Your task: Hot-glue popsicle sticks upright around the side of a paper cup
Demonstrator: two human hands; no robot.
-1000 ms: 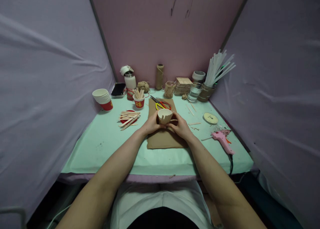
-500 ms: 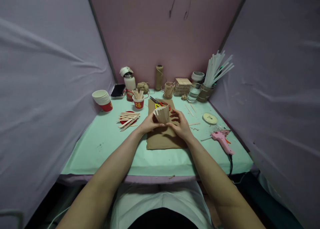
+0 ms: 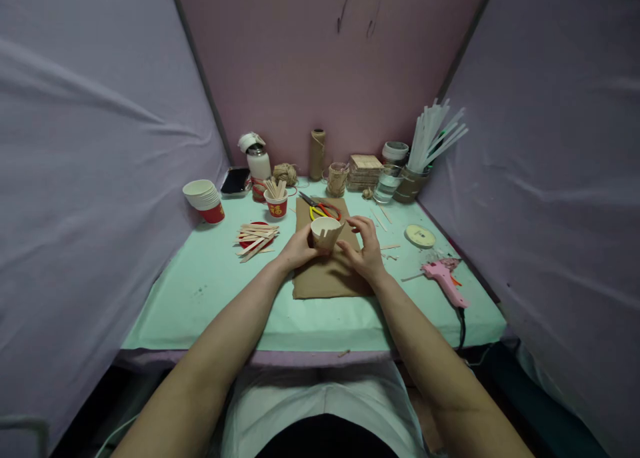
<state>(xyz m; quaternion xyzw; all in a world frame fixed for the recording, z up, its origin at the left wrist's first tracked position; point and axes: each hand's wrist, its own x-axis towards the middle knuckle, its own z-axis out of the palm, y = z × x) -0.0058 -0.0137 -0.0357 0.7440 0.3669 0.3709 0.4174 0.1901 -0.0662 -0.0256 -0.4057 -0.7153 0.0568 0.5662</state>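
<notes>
A paper cup [image 3: 326, 235] with flat wooden sticks around its side is held over the brown cardboard [image 3: 320, 285]. My left hand [image 3: 299, 247] grips it from the left, fingers behind and thumb in front. My right hand [image 3: 367, 250] is at the cup's right, thumb and fingers apart and curved, beside the rim; it does not appear to grip it. The cup's opening faces up and towards me. Just beyond it, scissors with yellow and red handles [image 3: 324, 211] lie on the cardboard, seemingly with a second tool; their overlap is hard to separate.
Wooden sticks [image 3: 256, 238] lie on a red lid at left, near a red cup of sticks [image 3: 277, 205] and stacked paper cups [image 3: 204, 201]. A pink glue gun [image 3: 445, 281] and a round tin [image 3: 420, 236] lie at right. A glass of water [image 3: 387, 186] stands behind.
The cup has turned upright, so its opening and inside now show. My right hand has moved slightly right, away from the cup, with its fingers spread more.
</notes>
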